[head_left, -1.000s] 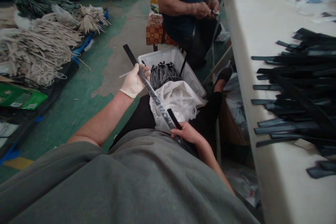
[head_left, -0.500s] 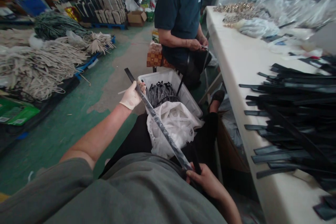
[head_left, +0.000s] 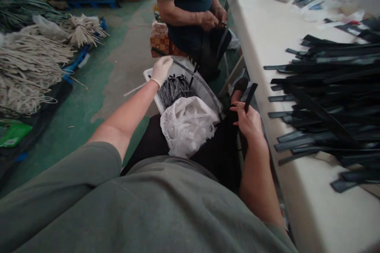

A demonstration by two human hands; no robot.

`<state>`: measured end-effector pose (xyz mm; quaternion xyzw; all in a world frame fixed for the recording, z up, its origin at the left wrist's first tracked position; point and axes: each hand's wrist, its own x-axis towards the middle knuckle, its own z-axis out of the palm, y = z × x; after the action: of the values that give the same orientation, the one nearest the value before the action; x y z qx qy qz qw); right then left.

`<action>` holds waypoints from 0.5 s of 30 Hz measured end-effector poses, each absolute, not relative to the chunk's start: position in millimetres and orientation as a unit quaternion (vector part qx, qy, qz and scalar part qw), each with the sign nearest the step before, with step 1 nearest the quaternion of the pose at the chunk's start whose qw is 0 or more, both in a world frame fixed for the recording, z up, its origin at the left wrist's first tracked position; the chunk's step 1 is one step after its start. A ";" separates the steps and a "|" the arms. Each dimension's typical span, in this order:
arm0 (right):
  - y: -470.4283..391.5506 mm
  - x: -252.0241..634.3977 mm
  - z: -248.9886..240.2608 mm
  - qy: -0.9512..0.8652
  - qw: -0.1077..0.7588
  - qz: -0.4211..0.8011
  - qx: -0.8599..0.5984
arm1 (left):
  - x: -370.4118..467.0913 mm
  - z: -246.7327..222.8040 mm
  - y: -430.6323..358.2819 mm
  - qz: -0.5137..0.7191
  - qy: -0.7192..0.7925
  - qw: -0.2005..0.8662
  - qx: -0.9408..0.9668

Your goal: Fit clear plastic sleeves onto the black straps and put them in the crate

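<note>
My left hand (head_left: 162,70), in a pale glove, is closed on a black strap (head_left: 184,67) above the near end of a white plastic bin. One end of that strap shows beyond my knuckles, and the rest runs right across the bin. A thin white strip (head_left: 134,89) sticks out left of my wrist; where it is held is hidden. My bare right hand (head_left: 249,120), close to the table edge, grips a short black strip (head_left: 251,97) that points up. A white plastic bag (head_left: 188,126) of crumpled clear film lies on my lap.
Bundled dark straps (head_left: 176,90) fill part of the white bin (head_left: 212,97). To the right, many black straps (head_left: 320,99) overhang the white table (head_left: 246,19). A co-worker (head_left: 190,12) sits ahead, hands on a strap. Cord bundles (head_left: 32,63) lie on the left.
My left hand has moved with the strap forward over the bin. My right hand has let go of that strap's near end and swung right and forward with a black strip. The view has tilted down.
</note>
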<state>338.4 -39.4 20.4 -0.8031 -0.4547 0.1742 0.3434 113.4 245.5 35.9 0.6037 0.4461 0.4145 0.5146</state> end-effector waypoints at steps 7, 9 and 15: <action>-107.7 295.6 -31.1 -0.327 0.384 0.432 -0.747 | 88.6 -57.0 113.3 0.105 0.403 0.456 0.787; -118.8 286.0 -44.8 -0.316 0.380 0.467 -0.733 | 85.4 -64.5 101.4 0.049 0.416 0.385 0.823; -117.4 272.7 -60.0 -0.324 0.384 0.481 -0.719 | 80.8 -60.2 114.7 0.053 0.440 0.360 0.821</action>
<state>272.7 -117.4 -60.0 -0.7187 -0.3237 0.4809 0.3839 80.8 114.7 -60.2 0.8208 0.4403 0.0525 0.3601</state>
